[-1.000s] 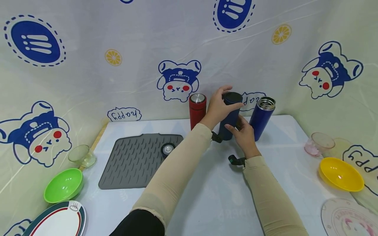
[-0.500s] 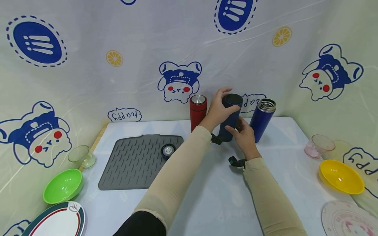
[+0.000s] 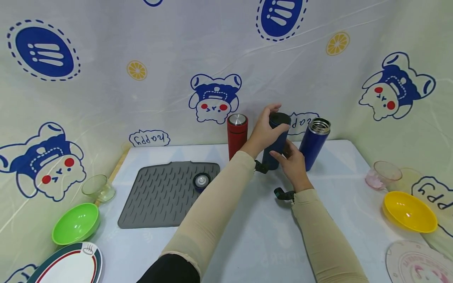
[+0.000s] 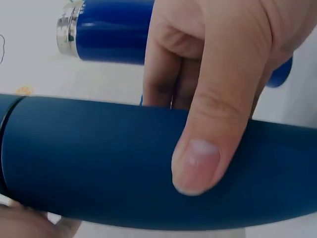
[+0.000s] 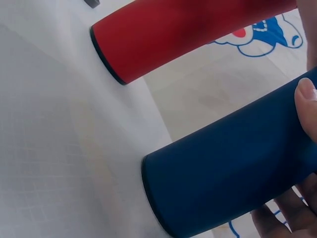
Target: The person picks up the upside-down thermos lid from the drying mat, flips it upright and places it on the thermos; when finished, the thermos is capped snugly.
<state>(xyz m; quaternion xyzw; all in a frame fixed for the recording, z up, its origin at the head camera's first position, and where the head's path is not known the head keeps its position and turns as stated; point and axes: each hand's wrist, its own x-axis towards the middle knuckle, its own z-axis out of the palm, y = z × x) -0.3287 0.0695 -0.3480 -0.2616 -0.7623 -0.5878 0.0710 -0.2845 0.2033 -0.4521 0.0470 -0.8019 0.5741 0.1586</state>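
Note:
In the head view a dark teal thermos (image 3: 270, 158) stands between my hands. My left hand (image 3: 263, 133) grips its black-topped lid (image 3: 280, 118), thumb on the near side and fingers on the far side. Lower down, my right hand (image 3: 294, 165) holds the body. The left wrist view shows the right thumb (image 4: 200, 163) across the thermos body (image 4: 99, 158), with a lid seam at the left edge. Right of the thermos is an uncapped blue bottle (image 3: 313, 144) with a steel mouth. To the left stands a red bottle (image 3: 237, 135), silver on top.
A dark blue lid with a silver centre (image 3: 201, 181) lies on a grey drying mat (image 3: 155, 200). Leftward are a clear cup (image 3: 99, 188), green bowl (image 3: 76, 224) and rimmed plate (image 3: 67, 267). On the right are a pink cup (image 3: 383, 175), yellow bowl (image 3: 408, 212) and pink-patterned plate (image 3: 417, 263).
My left hand has turned slightly on the lid, its fingers shifting a little to the right. The right hand keeps its hold on the body.

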